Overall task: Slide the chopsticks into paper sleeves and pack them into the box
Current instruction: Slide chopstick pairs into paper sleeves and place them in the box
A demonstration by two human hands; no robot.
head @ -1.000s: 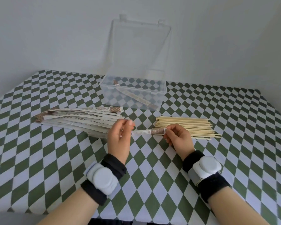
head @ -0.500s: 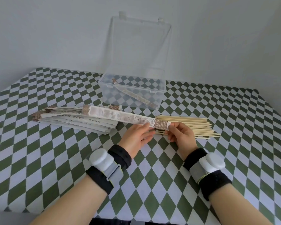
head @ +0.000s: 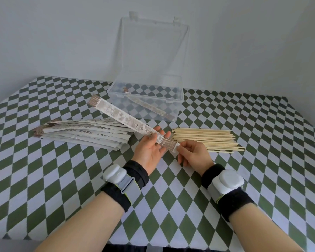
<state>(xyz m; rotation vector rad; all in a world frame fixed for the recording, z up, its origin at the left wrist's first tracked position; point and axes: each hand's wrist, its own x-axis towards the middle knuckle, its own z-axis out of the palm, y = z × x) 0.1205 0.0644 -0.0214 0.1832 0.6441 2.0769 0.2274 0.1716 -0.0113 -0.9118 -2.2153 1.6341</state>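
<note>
Both hands mid-table, sharing one paper sleeve [head: 129, 122]. Left hand [head: 149, 148] is palm-up under the sleeve's near end, fingers loosely spread w/ thumb pressing the sleeve from above, so it's pinched lightly. Right hand [head: 193, 153] grips the sleeve's near tip, thumb + index clamped on the white flap past the brown patterned band; other fingers curled under.

Sleeve runs diagonally, near-right end at the hands, far-left end raised off the table, pointing toward the box's left corner. Can't tell if chopsticks are inside it.

Bare chopsticks pile [head: 205, 140] lies flat just right of the hands, sticks running left-right, near the right hand but not touching.

Stack of empty sleeves [head: 80, 135] fanned out left of the hands, on the table.

Clear plastic box [head: 173, 103] sits far-center, lid up against the wall. One sleeved pair [head: 149, 106] lies diagonally inside on its floor.

Table [head: 44, 179] has a green/white diamond cloth. Both wrists carry black bands w/ white sensor pods.
</note>
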